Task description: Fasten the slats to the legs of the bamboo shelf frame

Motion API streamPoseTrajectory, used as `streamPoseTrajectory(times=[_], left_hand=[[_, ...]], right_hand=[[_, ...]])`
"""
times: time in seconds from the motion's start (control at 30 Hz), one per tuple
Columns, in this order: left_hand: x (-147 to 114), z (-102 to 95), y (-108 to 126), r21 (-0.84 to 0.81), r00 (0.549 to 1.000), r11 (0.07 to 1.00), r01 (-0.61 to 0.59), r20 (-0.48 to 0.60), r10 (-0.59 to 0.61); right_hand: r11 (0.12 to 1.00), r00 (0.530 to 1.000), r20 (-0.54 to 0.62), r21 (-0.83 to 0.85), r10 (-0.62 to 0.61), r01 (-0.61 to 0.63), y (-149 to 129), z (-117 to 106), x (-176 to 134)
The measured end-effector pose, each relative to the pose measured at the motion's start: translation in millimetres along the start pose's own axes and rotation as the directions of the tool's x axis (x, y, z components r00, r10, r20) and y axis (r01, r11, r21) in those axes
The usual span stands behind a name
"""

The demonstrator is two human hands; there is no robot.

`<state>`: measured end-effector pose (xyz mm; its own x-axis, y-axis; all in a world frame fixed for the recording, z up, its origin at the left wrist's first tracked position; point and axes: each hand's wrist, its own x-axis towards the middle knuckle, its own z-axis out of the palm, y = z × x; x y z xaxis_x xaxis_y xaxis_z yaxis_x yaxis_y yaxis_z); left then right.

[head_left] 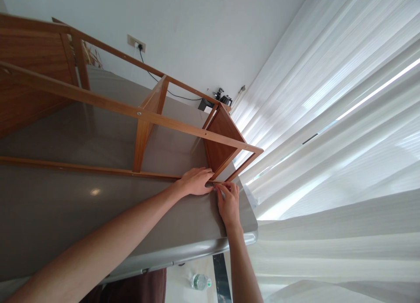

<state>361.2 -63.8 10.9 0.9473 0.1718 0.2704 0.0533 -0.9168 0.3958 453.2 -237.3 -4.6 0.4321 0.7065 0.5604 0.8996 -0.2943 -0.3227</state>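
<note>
A brown wooden shelf frame (183, 127) lies on its side on a glossy grey table (108, 206). Its lower rail runs along the tabletop towards the right. My left hand (197, 181) is closed over this rail near its right end, the thumb pointing at the rail's edge. Just beside it, my right hand (229, 202) has thumb and fingertips pinched together against the same rail. Whatever small thing sits between those fingertips is hidden. Screw heads show in the upper rail, one at the middle crosspiece (141, 143). A reddish-brown panel (223, 139) spans the frame's right end.
White curtains (328, 163) hang close to the table's right end. A wall socket (136, 43) has a black cable leading to dark items (225, 99) behind the frame. On the floor below stands or lies a clear plastic bottle (199, 282); which, I cannot tell.
</note>
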Motion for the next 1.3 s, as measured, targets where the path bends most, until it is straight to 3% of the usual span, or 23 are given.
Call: streamPoseTrajectory(times=[0.57,1.03,1.3], left_hand=[[0.4,2.6,-2.8,0.017,1.000,1.000,-0.015,-0.005,0.015],[-0.1,1.4,-0.9,0.029,1.000,0.999,-0.015,-0.010,0.015],[0.3,3.0,-2.4,0.033,1.000,0.999,-0.021,-0.014,0.022]], right_hand=[[1.000,0.999,0.023,0.012,0.028,-0.029,-2.0,-2.2,0.0],[0.998,0.999,0.014,-0.045,-0.045,0.046,-6.6,-2.1,-1.0],[0.999,0.999,0.024,-0.023,0.041,-0.041,-0.3,-0.2,0.1]])
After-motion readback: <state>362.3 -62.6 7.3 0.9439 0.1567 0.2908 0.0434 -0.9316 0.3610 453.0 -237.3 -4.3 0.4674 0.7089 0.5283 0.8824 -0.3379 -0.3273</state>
